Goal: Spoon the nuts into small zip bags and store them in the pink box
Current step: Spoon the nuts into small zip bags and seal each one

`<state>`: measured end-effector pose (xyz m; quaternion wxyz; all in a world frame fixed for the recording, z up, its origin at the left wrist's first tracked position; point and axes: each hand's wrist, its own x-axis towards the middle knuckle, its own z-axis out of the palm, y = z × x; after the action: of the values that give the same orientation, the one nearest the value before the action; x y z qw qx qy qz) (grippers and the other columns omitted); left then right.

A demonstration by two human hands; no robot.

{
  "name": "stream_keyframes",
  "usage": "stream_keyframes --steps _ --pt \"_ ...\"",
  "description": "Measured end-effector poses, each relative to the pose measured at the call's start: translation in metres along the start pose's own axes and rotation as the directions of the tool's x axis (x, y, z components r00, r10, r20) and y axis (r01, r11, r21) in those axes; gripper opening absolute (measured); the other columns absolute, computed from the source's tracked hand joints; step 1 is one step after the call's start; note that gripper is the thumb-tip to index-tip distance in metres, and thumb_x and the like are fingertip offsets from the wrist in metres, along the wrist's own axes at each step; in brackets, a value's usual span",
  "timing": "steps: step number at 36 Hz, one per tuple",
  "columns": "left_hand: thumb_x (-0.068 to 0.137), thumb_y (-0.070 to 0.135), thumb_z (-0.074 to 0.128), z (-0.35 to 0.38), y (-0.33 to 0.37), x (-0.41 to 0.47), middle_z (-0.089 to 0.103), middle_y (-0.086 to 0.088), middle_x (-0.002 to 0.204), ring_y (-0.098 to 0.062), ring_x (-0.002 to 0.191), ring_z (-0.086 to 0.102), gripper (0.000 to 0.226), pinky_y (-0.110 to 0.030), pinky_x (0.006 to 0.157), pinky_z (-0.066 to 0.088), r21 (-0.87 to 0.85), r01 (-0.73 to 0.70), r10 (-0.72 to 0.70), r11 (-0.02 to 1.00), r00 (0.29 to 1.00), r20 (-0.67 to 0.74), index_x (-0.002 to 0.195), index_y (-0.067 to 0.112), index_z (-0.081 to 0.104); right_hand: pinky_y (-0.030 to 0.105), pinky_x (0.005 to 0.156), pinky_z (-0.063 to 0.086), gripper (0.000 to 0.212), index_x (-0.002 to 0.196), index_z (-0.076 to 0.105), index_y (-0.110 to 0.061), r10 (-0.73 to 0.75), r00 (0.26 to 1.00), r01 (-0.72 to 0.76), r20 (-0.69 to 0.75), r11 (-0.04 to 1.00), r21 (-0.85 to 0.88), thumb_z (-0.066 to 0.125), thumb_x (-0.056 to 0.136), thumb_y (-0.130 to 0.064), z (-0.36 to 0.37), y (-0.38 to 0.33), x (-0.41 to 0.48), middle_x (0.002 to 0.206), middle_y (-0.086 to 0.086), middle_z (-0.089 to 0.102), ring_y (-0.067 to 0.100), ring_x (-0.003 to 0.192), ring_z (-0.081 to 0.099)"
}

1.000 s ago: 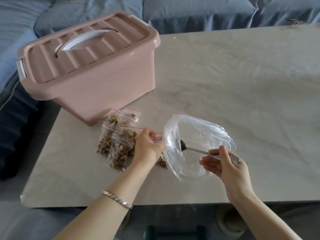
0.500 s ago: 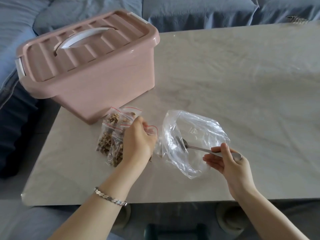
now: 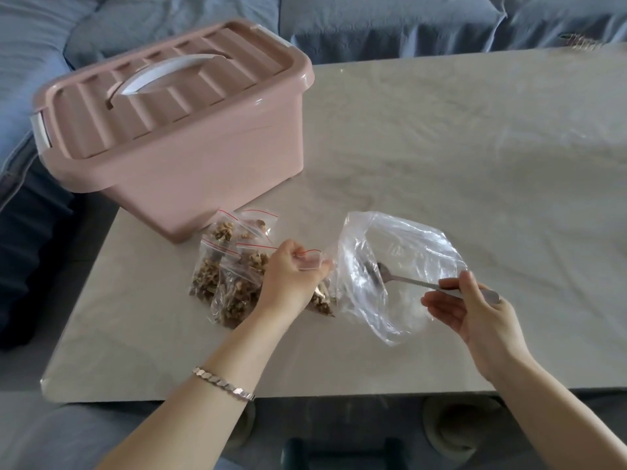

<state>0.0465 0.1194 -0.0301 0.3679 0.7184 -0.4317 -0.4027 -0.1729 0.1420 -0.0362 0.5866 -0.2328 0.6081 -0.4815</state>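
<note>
Fingers of left hand [image 3: 288, 283] pinch small zip bag [image 3: 310, 263]. Fingers of right hand [image 3: 475, 313] pinch spoon [image 3: 403, 281]; clear bag [image 3: 407, 242] lies between them.

Pale marble table [image 3: 441, 137], blue sofa [image 3: 373, 22] behind

Bare arms, silver bracelet [image 3: 224, 384]

- A single head-worn wide-angle camera looks forward and down at the table [image 3: 441, 147] from close above.
- The left hand [image 3: 288, 283] and right hand [image 3: 475, 313] sit low-centre; the sofa [image 3: 373, 22] lines the top edge.
</note>
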Motion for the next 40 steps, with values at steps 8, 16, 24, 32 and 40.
stream_keyframes --steps 8,16,24,32,40 --pt "0.081 0.015 0.069 -0.011 -0.018 -0.017 0.054 0.011 0.089 -0.009 0.084 0.058 0.031 -0.033 0.076 0.053 0.150 -0.243 0.255 0.958 0.965 -0.067 0.095 0.023 0.043 0.019 0.052 0.055 0.044 0.071 0.060 -0.007 -0.205 0.974 0.198 -0.096 0.977 -0.076 0.040 0.098 -0.036 -0.016 -0.034 -0.001 0.048 0.006 0.064 0.015 0.047 0.064" --pt "0.078 0.025 0.072 -0.009 -0.021 -0.035 0.055 0.016 0.097 0.001 0.091 0.054 0.038 -0.019 0.076 0.045 0.014 -0.180 0.180 0.984 0.978 -0.107 0.104 0.028 0.046 0.017 0.041 0.046 0.049 0.062 0.053 -0.008 -0.328 0.939 0.316 -0.105 0.942 -0.116 0.037 0.098 -0.036 -0.008 -0.064 -0.016 0.038 0.007 0.054 0.014 0.035 0.053" --pt "0.084 0.008 0.062 -0.011 -0.014 -0.039 0.057 0.007 0.097 0.011 0.079 0.056 0.026 -0.003 0.065 0.041 -0.114 -0.210 0.184 0.971 0.962 -0.202 0.103 0.017 0.047 0.016 0.041 0.047 0.047 0.062 0.054 -0.009 -0.328 0.940 0.315 -0.096 0.940 -0.134 0.036 0.098 -0.034 0.007 -0.072 -0.008 0.037 0.003 0.054 0.013 0.035 0.054" --pt "0.080 0.002 0.061 -0.017 0.003 -0.047 0.055 0.009 0.079 -0.007 0.069 0.056 0.030 -0.013 0.062 0.044 -0.204 -0.275 0.218 0.940 0.940 -0.263 0.090 0.025 0.044 0.016 0.043 0.049 0.048 0.064 0.058 -0.010 -0.333 0.936 0.310 -0.117 0.934 -0.175 0.034 0.098 -0.035 0.012 -0.069 0.009 0.038 0.002 0.056 0.010 0.037 0.056" --pt "0.079 0.009 0.063 -0.007 0.006 -0.063 0.052 0.006 0.072 -0.006 0.069 0.052 0.030 -0.016 0.065 0.046 -0.085 -0.396 0.391 0.914 0.918 -0.062 0.086 0.027 0.041 0.016 0.043 0.049 0.049 0.063 0.057 -0.008 -0.329 0.924 0.305 -0.196 0.942 -0.141 0.035 0.098 -0.034 -0.002 -0.050 0.000 0.038 0.003 0.056 0.011 0.036 0.055"
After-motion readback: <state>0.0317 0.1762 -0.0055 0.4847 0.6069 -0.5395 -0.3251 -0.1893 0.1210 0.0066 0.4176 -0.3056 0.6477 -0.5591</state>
